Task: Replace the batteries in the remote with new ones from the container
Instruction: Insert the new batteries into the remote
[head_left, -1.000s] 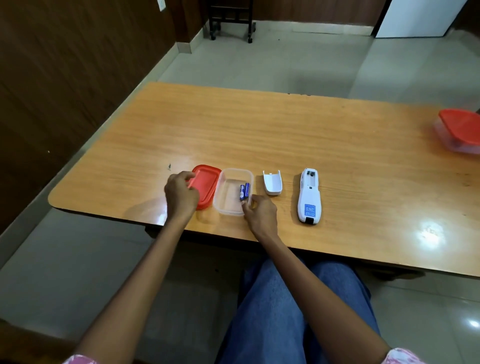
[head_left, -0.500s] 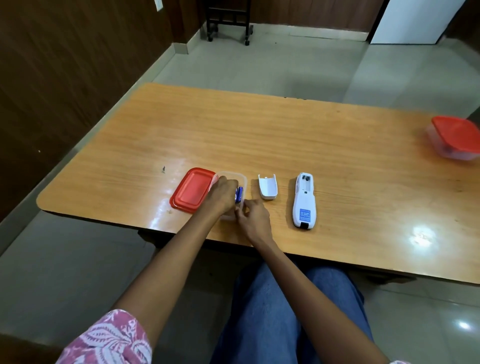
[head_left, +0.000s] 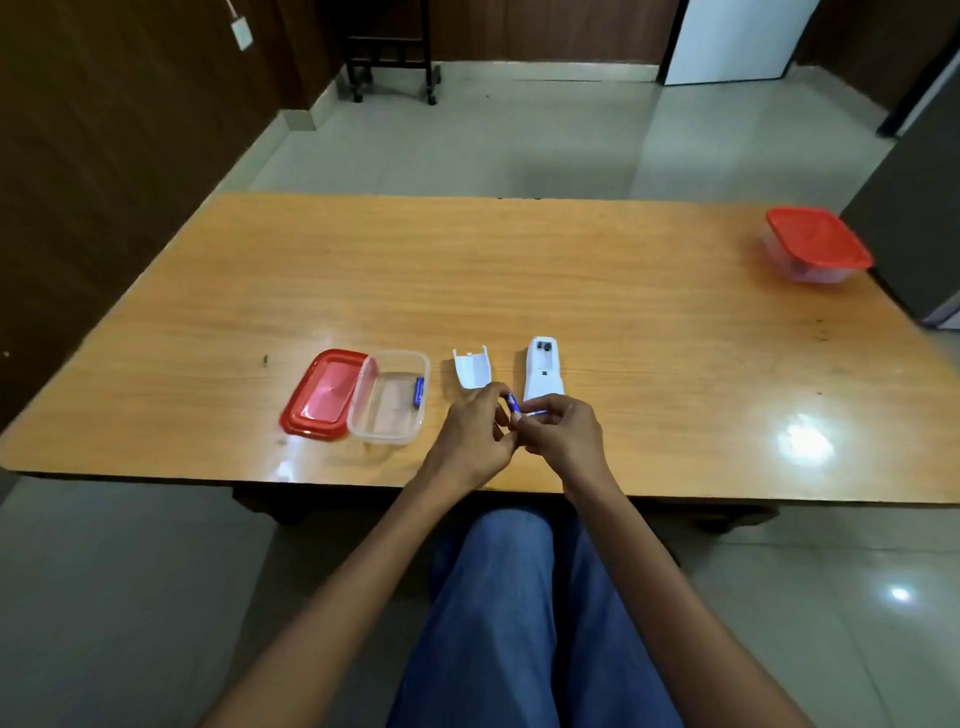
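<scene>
One blue battery was pinched between the fingertips of the left hand and the right hand, just above the tabletop at the near end of the remote. The battery's long axis slanted away from the person; its terminals were too small to tell apart. The remote lay back-up, lengthwise away from the person, with its open bay at the far end. Doing the step well probably meant matching polarity, seating the spring end, then pressing flat. Another battery lay in the container.

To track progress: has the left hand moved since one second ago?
Yes. The left hand went rightward: from the red lid, across the clear container, to its right side, now pinching a battery.
</scene>
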